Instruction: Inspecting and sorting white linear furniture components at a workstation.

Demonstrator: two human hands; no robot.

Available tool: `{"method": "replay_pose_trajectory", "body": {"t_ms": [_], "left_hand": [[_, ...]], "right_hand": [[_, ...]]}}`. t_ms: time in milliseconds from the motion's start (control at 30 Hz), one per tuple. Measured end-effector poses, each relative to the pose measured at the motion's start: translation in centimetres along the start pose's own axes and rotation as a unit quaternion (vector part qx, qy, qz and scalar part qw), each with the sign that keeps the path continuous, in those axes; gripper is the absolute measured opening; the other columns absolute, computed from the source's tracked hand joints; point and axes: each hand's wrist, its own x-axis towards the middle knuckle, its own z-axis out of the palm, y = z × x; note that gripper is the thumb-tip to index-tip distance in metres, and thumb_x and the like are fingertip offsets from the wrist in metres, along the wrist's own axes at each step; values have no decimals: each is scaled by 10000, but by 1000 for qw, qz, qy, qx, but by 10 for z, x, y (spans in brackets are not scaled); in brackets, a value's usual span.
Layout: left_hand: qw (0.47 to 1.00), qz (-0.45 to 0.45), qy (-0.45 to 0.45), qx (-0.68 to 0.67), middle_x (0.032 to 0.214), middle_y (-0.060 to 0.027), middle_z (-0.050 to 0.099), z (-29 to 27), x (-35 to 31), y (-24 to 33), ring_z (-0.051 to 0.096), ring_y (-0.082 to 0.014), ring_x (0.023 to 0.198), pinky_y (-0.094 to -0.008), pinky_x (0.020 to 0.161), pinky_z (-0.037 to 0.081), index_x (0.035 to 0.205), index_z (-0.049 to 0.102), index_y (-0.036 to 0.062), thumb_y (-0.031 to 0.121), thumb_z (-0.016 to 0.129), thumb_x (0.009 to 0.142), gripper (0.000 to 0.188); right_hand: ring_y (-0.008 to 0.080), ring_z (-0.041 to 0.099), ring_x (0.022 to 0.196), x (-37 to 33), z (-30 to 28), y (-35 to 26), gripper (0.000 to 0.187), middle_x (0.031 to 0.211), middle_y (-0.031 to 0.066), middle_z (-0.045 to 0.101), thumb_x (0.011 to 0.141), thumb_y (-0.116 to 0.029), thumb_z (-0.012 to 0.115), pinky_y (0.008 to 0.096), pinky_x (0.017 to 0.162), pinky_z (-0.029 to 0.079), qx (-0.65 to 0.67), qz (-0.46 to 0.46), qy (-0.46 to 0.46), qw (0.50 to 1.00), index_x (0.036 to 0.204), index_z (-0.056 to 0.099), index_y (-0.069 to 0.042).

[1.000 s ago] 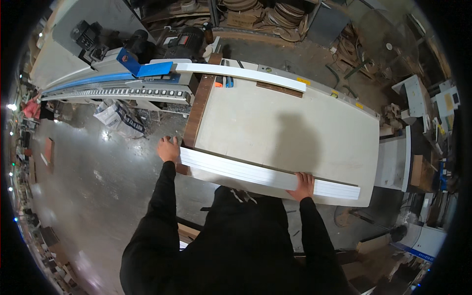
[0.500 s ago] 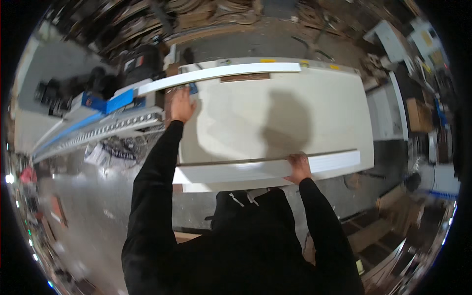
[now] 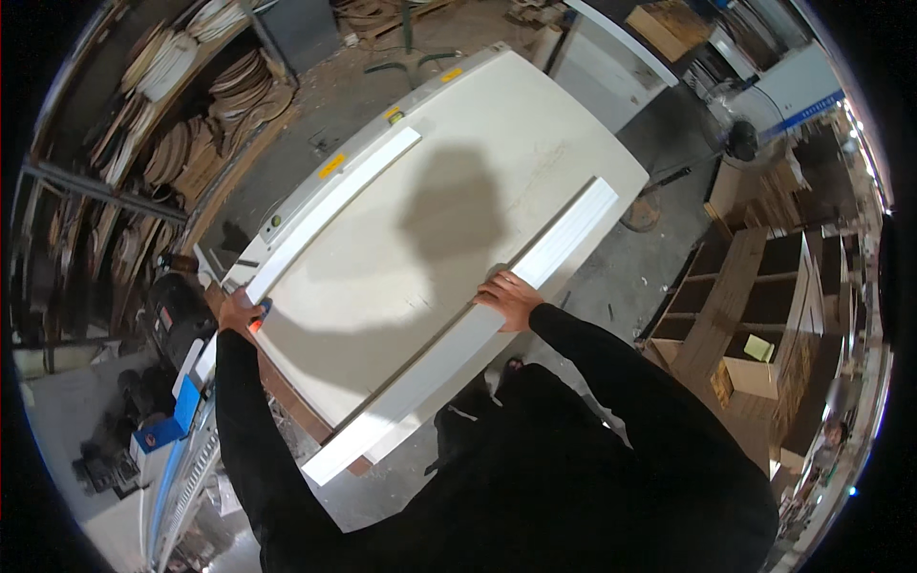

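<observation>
Two long white strips lie across a cream-topped table. My right hand is closed over the near strip, thumb and fingers across its width about midway along. At the table's left end, my left hand is closed round the far strip, which runs on past the hand toward the machine side. Beside the left fingertips shows a small orange and blue item, too small to name. My head's shadow falls on the tabletop.
A spirit level with yellow labels lies along the table's far edge. Shelves with curved wooden pieces stand at far left. A blue and silver rail machine is at lower left, and wooden boxes stand at right.
My view has turned, so the table now slants up to the right. My left hand has gone from beside the far strip onto it. My right hand still holds the near strip.
</observation>
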Motion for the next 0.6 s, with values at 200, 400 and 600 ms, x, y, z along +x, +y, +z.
{"method": "replay_pose_trajectory", "body": {"t_ms": [200,400,600], "left_hand": [[987,86,-64,-120,1130,-173,772,104,-10,235,756,-345,1004,-445,875,603,1441,599,117,458,857,771,795],[997,71,-23,12,894,-222,736,212,-61,361,718,-449,890,-563,763,559,1228,694,72,632,651,954,624],[986,160,46,-16,935,-148,743,260,-111,382,715,-431,802,-537,684,567,1157,692,137,477,630,1012,375]], "right_hand": [[341,301,1543,-10,-2,4,804,1593,139,429,699,-465,860,483,1301,192,-34,20,1,999,1403,629,-153],[333,155,1617,-3,-3,1,1008,1741,111,196,683,-487,906,472,1331,132,-31,24,-32,999,1562,485,-229],[324,81,1634,-3,-23,-5,1223,1762,107,123,684,-540,911,475,1341,108,-44,44,-94,994,1677,244,-282]]}}
